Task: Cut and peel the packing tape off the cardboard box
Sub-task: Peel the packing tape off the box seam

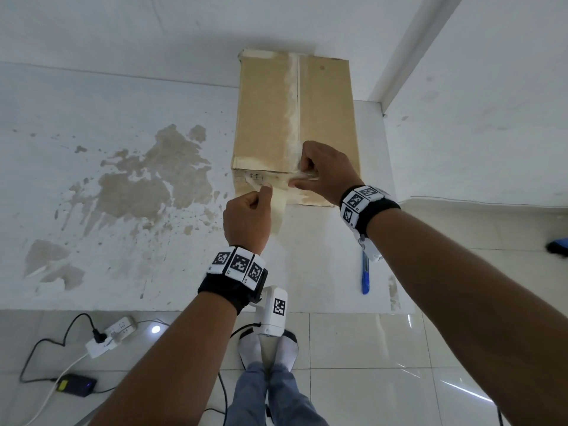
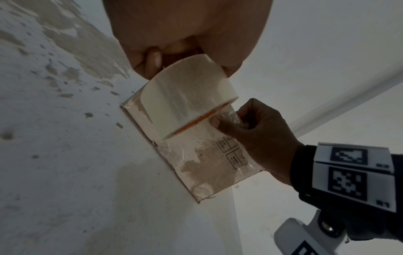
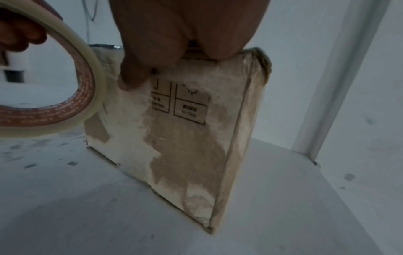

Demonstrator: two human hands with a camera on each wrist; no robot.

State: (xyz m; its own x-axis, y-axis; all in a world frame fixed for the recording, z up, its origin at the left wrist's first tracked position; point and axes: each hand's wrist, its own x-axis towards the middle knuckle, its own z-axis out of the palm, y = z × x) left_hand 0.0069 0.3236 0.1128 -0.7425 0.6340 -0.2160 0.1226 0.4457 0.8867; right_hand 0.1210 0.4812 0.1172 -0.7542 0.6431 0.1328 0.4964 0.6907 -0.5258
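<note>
A long brown cardboard box (image 1: pixel 267 118) lies on the white table with a pale tape strip (image 1: pixel 293 96) along its top seam. My left hand (image 1: pixel 261 198) grips a roll of clear packing tape (image 1: pixel 278 210) just in front of the box's near end. In the left wrist view the roll (image 2: pixel 187 96) hangs from my curled fingers (image 2: pixel 153 59). A clear strand runs from the roll (image 3: pixel 65 96) to the box's printed end face (image 3: pixel 185 138). My right hand (image 1: pixel 302 175) pinches crumpled clear tape (image 2: pixel 231 115) at the box's near top edge, thumb (image 3: pixel 128 79) against the end face.
A blue pen (image 1: pixel 365 278) lies on the stained white table (image 1: pixel 123 179) under my right forearm. The box's far end is close to the wall, and a wall corner (image 1: pixel 399 56) stands to its right. A power strip (image 1: pixel 113 333) and adapter (image 1: pixel 73 384) lie on the tiled floor.
</note>
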